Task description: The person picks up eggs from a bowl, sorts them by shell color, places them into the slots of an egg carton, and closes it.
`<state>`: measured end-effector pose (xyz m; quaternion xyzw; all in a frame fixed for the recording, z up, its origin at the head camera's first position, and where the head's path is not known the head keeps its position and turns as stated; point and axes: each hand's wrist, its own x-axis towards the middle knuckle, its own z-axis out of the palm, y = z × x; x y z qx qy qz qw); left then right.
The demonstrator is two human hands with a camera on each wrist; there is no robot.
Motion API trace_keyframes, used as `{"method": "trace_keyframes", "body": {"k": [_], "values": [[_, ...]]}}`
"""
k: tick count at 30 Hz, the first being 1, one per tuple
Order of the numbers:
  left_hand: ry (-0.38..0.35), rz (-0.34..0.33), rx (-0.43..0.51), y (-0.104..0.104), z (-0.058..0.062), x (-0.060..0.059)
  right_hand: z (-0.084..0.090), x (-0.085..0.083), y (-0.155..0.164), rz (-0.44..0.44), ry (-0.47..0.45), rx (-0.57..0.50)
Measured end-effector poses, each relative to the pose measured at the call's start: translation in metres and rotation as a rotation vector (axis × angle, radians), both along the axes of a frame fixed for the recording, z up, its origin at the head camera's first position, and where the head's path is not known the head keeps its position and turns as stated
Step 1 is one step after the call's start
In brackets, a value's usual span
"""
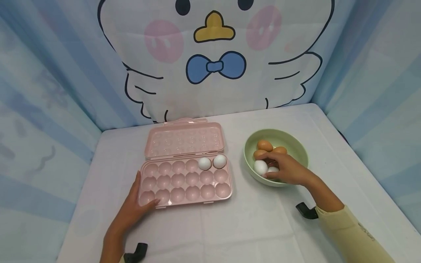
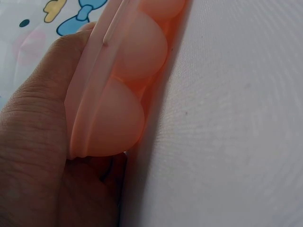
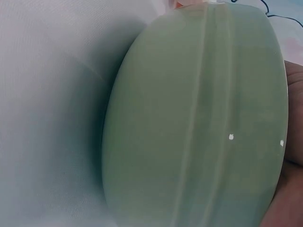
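A pink plastic egg carton (image 1: 185,180) lies with its lid (image 1: 185,139) folded back. Two white eggs (image 1: 212,162) sit at the right end of its back row. My left hand (image 1: 136,204) grips the carton's left end, thumb over the front corner; in the left wrist view, the hand (image 2: 38,118) wraps the carton's edge (image 2: 90,85). My right hand (image 1: 287,168) reaches into a green bowl (image 1: 297,148), pinching a white egg (image 1: 261,167) between thumb and fingers. Another white egg (image 1: 273,170) is partly hidden beneath it. Brown eggs (image 1: 265,145) lie behind. The bowl's side (image 3: 189,113) fills the right wrist view.
A white cloth (image 1: 243,226) covers the table. Behind it hangs a blue curtain with a cartoon print (image 1: 215,65), and more curtains (image 1: 378,91) close in both sides. A black strap end (image 1: 306,211) sticks out at the right cuff.
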<state>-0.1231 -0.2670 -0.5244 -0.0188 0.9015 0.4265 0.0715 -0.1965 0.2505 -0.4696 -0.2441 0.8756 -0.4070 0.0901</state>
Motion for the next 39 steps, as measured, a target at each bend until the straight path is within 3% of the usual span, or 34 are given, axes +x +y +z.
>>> {"method": "trace_keyframes", "body": {"k": [19, 27, 33, 39], "values": [[0.007, -0.002, -0.003, -0.001, 0.0, 0.001, 0.002, 0.0, -0.005, -0.043, 0.06, -0.256], [0.011, -0.002, 0.001, 0.0, -0.001, -0.001, 0.011, 0.001, -0.017, -0.12, 0.066, -0.276], [0.008, -0.003, -0.008, 0.0, 0.002, -0.001, 0.016, -0.002, -0.033, -0.15, 0.103, -0.377], [-0.021, 0.017, -0.015, 0.003, 0.005, 0.003, 0.019, -0.004, -0.054, -0.149, 0.044, -0.482]]}}
